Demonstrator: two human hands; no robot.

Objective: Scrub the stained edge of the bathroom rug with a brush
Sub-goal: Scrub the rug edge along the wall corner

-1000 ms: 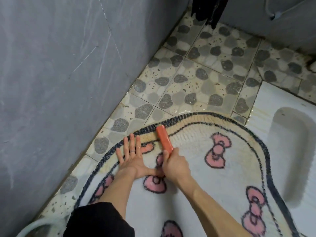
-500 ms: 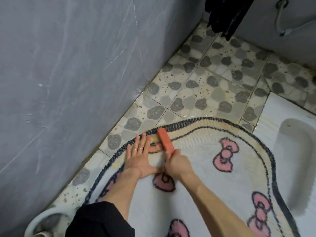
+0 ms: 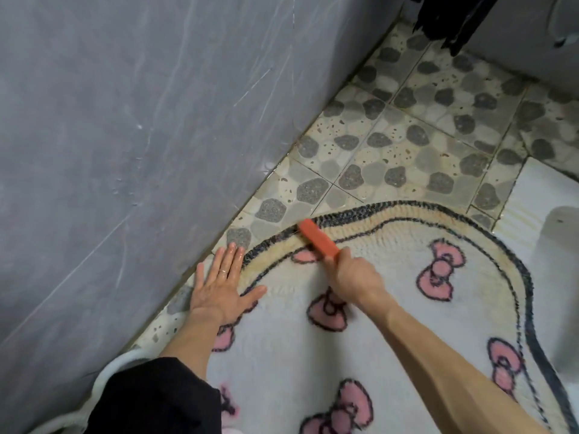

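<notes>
From the head view, the right grip [image 3: 354, 277] is clenched round the near end of an orange brush [image 3: 318, 241]. The brush runs up and away from the knuckles, leaning left, and its far tip reaches the dark braided border of the rug [image 3: 391, 308]. Under the brush lies the stained edge [image 3: 407, 214], a yellowed band between two dark lines that curves off to the right of that grip.

The left grip [image 3: 219, 289] is released and holds nothing. It lies flat to the left of the right grip, well apart from it, with the fingers straight and spread. The thumb rests on the white pile, while the fingertips cross the border and reach the floor tiles [image 3: 391, 158]. Those fingers look wet, and one wears a thin ring [image 3: 223, 271].

Pink bows [image 3: 438, 274] dot the rug — one sits just right of the brush-holding grip, another just below it. Beyond both grips the pebble-patterned tiles run up to a grey wall [image 3: 125, 120], which rises close on the left of the flat grip. Far right of the right grip is a white squat pan [image 3: 548, 195]. A black sleeve [image 3: 150, 399] shows below the left forearm, and dark cloth [image 3: 451, 20] hangs at the top.
</notes>
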